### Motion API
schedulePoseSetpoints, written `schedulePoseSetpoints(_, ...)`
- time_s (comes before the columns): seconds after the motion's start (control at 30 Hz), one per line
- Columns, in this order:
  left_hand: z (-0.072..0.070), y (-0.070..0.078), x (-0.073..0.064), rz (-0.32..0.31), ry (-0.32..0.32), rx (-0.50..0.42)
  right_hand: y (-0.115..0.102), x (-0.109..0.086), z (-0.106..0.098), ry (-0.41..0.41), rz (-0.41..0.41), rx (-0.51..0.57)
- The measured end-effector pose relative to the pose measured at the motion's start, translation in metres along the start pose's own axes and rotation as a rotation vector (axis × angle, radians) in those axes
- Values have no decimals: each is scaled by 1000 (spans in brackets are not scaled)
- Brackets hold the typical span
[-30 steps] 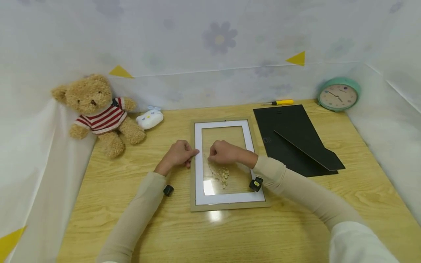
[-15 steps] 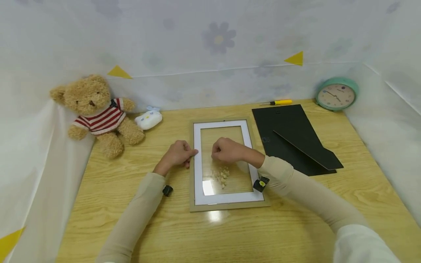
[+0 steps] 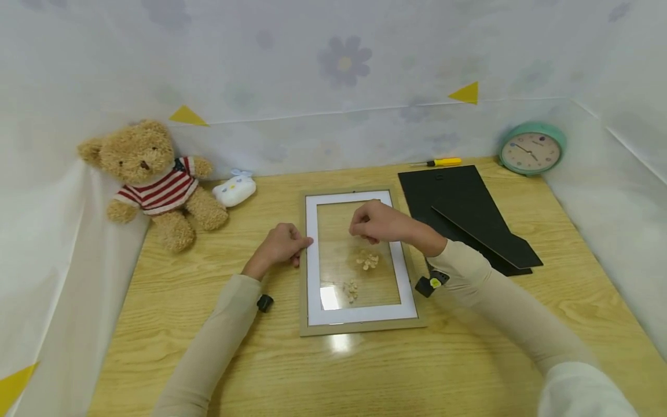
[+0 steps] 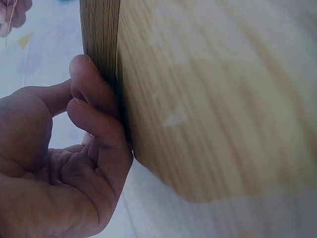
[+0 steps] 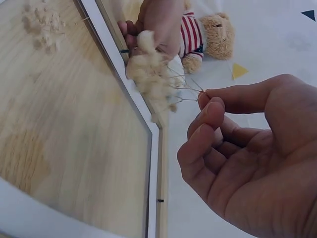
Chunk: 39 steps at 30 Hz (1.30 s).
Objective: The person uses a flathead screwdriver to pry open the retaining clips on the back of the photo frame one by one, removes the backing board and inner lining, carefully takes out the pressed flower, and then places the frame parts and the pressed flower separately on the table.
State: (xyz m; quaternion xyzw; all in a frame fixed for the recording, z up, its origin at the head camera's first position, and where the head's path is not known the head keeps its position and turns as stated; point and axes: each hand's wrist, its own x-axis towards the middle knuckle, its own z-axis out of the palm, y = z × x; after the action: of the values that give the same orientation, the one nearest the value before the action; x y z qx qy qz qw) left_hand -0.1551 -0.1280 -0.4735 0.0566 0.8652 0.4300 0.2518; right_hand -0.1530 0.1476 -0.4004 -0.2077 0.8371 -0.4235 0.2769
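A beige picture frame (image 3: pixel 365 327) with a white mat (image 3: pixel 365 314) and clear pane lies on the wooden table. My left hand (image 3: pixel 283 243) holds its left edge; in the left wrist view the curled fingers (image 4: pixel 101 121) lie against the frame's side. Over the pane, my right hand (image 3: pixel 383 222) pinches the thin stems of a dried flower sprig (image 5: pixel 151 74) between thumb and fingertips. Its pale fluffy heads hang toward the pane, and I cannot tell whether they touch it. Another small cluster of dried flowers (image 3: pixel 351 289) lies lower on the pane.
Right of the frame lies a black backing board (image 3: pixel 453 191) with its stand leg raised. A yellow screwdriver (image 3: pixel 445 162) and a green clock (image 3: pixel 532 149) are behind it. At the back left sit a teddy bear (image 3: pixel 161 188) and a white plush toy (image 3: pixel 235 190).
The right hand has lifted and moved right and back, carrying one dried flower sprig away from the cluster on the pane. The left hand stays at the frame's edge.
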Motion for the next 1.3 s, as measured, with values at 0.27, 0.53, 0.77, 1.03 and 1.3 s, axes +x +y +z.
schedulePoseSetpoints(0.27,-1,0,-2,11,-5,3,17,-31,-16,46,84,20)
schedulePoseSetpoints(0.53,0,1,-2,11,-12,8,42,-78,-27,115,152,-10)
schedulePoseSetpoints(0.77,0,0,0,3,-9,23,66,-130,-35,181,260,-11)
schedulePoseSetpoints(1.03,-2,1,-1,1,-24,22,87,-186,-32,228,324,-9)
schedulePoseSetpoints(1.3,-2,1,-1,-6,-17,22,114,-224,-17,231,342,26)
